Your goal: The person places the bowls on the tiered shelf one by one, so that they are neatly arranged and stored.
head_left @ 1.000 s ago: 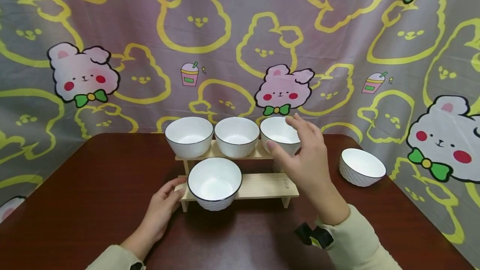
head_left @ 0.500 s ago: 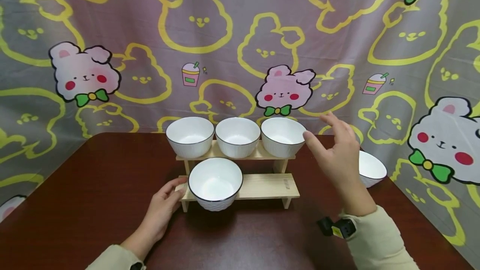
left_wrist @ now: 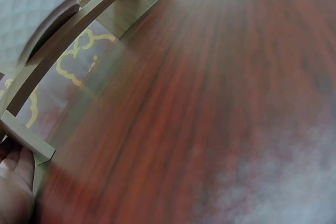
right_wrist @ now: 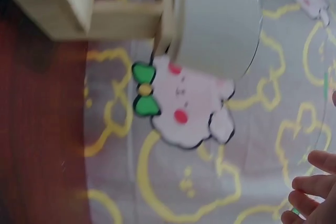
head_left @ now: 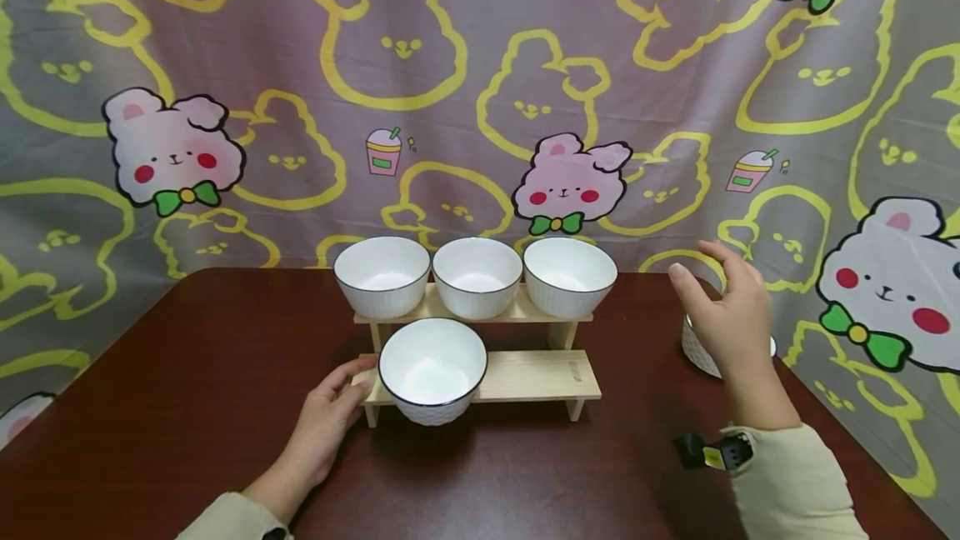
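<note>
At the left end of a two-tier wooden stand [head_left: 534, 375], my left hand [head_left: 324, 421] grips the lower shelf between fingers and thumb. A white bowl [head_left: 432, 367] with a dark rim and a textured outside sits on that shelf's left part. Along the upper shelf stand a left bowl [head_left: 382, 275], a middle bowl [head_left: 477, 277] and a right bowl [head_left: 570, 275], all white and dark-rimmed. Off to the right, my right hand [head_left: 731, 327] hovers with fingers spread and holds nothing. It mostly hides another white textured bowl [head_left: 697, 350] on the table.
The stand rests on a dark red-brown table [head_left: 187, 382]. A patterned curtain [head_left: 450, 107] hangs close behind the table's back edge. Bare shelf shows to the right of the lower bowl.
My right hand has moved right, away from the upper right bowl, to in front of the separate bowl on the table. My left hand and the bowls have stayed put.
</note>
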A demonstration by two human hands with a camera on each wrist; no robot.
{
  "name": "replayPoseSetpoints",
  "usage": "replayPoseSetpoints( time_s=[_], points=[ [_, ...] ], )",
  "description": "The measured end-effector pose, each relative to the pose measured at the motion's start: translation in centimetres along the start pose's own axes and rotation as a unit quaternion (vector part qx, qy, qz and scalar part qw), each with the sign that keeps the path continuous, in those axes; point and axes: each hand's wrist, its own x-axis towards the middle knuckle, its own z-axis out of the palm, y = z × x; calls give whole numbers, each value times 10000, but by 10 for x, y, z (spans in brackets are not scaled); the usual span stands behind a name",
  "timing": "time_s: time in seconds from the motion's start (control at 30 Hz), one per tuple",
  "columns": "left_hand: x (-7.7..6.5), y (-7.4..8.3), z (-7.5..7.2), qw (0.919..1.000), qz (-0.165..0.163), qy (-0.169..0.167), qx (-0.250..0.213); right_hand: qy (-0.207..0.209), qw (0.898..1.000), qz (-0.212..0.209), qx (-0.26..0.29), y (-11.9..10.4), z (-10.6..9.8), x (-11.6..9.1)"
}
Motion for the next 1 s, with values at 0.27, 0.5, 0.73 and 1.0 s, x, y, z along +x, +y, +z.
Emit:
replayPoseSetpoints(
  time_s=[0.27, 0.5, 0.73, 1.0],
  points=[
    [-1, -1, 0, 10000, -28, -9, -26, -296, 9958, 729, -477, 50, -11, 11],
    [-1, 0, 0, 10000, 3, 7, -72, -447, 9923, 765, -871, 92, -14, 19],
    [-1, -2, 1, 10000, 54, -3, -58, -779, 9870, 824, -1138, 122, -15, 19],
    [-1, -2, 1, 9999, 118, 28, -30, -1100, 9738, 918, -1767, 151, -5, 21]
  ],
)
